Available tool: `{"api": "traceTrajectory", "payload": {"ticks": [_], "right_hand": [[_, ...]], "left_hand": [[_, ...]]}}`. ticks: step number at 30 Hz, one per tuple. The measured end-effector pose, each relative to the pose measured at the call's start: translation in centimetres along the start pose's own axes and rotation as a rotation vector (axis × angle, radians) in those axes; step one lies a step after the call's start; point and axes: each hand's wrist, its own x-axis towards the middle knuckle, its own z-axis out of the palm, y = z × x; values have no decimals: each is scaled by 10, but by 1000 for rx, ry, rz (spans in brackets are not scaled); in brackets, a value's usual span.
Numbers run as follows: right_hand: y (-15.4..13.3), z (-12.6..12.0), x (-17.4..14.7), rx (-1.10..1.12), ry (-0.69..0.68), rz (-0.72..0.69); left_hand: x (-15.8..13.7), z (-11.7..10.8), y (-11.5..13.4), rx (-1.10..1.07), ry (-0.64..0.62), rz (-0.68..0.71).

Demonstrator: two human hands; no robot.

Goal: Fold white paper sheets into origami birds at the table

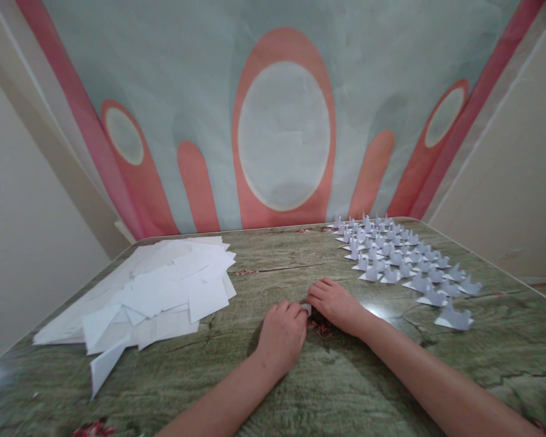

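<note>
Left hand (283, 332) and right hand (334, 303) nearly meet at the small white paper (306, 309) between them, mid-bench (273, 258); pinch hidden, can't tell. Likely folding: align edges, crease firmly.

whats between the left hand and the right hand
In the head view, a small piece of white paper shows between the left hand and the right hand.
</note>
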Motion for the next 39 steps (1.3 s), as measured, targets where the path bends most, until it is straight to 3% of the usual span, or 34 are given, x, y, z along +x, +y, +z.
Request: {"api": "traceTrajectory", "payload": {"ticks": [12, 20, 24, 30, 39], "right_hand": [[5, 5, -1, 79, 46, 95], [19, 22, -10, 291, 186, 302], [20, 25, -13, 425, 227, 332], [11, 18, -12, 646, 187, 321], [3, 19, -9, 685, 162, 379]], "left_hand": [[1, -5, 0, 7, -19, 59], [-1, -5, -1, -35, -14, 66], [-3, -4, -1, -50, -7, 58], [-4, -4, -1, -66, 23, 58], [-5, -2, -5, -177, 49, 10]]}}
